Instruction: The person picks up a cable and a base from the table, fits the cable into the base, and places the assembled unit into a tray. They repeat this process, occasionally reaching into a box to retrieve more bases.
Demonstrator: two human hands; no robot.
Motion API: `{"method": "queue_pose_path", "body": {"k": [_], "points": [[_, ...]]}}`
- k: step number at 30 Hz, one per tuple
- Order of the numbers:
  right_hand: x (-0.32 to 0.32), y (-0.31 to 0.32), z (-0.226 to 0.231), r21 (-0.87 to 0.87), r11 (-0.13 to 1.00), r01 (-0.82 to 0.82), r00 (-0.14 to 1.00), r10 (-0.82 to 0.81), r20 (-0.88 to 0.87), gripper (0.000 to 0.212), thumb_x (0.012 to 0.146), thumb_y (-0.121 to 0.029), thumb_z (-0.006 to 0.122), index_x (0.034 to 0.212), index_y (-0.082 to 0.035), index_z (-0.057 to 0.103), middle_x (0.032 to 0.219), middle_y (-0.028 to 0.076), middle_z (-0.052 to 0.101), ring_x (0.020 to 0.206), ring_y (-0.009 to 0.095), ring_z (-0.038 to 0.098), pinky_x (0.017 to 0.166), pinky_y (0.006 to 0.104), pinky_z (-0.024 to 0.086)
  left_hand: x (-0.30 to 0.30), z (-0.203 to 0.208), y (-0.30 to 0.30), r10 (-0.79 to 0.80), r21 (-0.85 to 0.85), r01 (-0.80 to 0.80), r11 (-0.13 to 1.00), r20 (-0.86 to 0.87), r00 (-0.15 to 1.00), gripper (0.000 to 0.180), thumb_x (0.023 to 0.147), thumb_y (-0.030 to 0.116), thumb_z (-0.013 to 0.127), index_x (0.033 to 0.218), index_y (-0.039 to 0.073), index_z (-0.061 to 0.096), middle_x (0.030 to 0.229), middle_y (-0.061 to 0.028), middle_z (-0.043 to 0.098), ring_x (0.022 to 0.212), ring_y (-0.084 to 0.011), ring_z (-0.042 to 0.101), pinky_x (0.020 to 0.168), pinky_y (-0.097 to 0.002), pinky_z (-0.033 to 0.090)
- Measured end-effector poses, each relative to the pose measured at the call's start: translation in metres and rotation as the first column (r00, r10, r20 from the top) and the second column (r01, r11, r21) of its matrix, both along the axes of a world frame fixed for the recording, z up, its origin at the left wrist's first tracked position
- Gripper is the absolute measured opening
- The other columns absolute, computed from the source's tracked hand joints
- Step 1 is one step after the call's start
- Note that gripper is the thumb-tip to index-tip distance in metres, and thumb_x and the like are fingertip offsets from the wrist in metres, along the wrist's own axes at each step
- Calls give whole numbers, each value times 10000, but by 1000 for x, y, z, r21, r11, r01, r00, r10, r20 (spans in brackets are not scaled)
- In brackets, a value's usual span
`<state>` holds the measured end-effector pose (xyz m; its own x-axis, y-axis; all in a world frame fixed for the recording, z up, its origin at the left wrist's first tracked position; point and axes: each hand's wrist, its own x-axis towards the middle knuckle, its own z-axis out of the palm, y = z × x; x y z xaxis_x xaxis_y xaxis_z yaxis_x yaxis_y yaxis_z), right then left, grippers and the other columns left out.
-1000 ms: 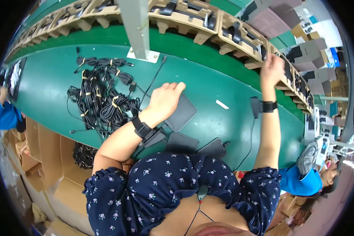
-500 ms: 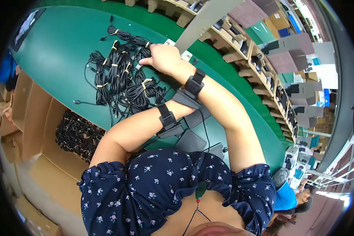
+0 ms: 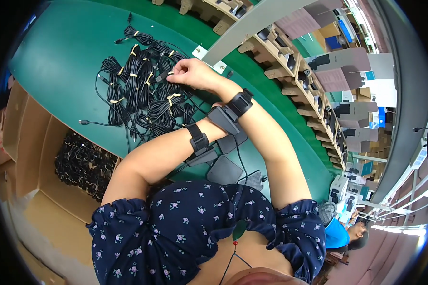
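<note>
On the green table (image 3: 57, 61) lies a heap of coiled black cables (image 3: 133, 85), several of the coils tied with pale bands. My right hand (image 3: 191, 75) is over the heap's right side, its thumb and forefinger pinching a dark cable plug (image 3: 162, 76). My forearms cross at the wrists. Most of my left hand (image 3: 217, 104) is hidden beneath my right wrist, so its fingers do not show. A loose plug (image 3: 83, 122) sticks out at the heap's left.
At lower left stands an open cardboard box (image 3: 47, 161) with black cables (image 3: 85, 164) inside. Dark flat pads (image 3: 224, 169) lie close to my chest. A grey metal post (image 3: 233, 38) rises behind my right hand. Trays of devices (image 3: 290, 61) line the right; a person in blue (image 3: 336, 233) sits beyond.
My right hand has shifted slightly down, its fingers curling from a pointing pose into a pinch on the plug. The whole view has shifted slightly.
</note>
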<state>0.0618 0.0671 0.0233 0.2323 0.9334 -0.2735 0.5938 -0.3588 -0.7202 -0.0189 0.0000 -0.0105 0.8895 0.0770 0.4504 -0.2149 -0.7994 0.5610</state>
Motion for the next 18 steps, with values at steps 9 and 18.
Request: {"method": "queue_pose_path", "body": {"k": [9,18], "points": [[2,-58,70,61,985,160,677,-64,-733,272,962,-224,523,1115,-7,462,725,4,516,558,59,397,508,199,344,8,-10,-3,9,-125,-29,992,-161,987,267,716,51,563,981,14,558,852,-137,618,881,-312,583,733,-409,487],[25,-168,98,330,825,459,767,-181,-616,348,991,-323,447,1045,6,546,544,-38,378,472,59,306,452,215,260,-9,32,-23,-440,-924,318,213,200,875,516,910,253,598,1317,54,349,939,-48,546,723,-93,536,553,-197,401]]}}
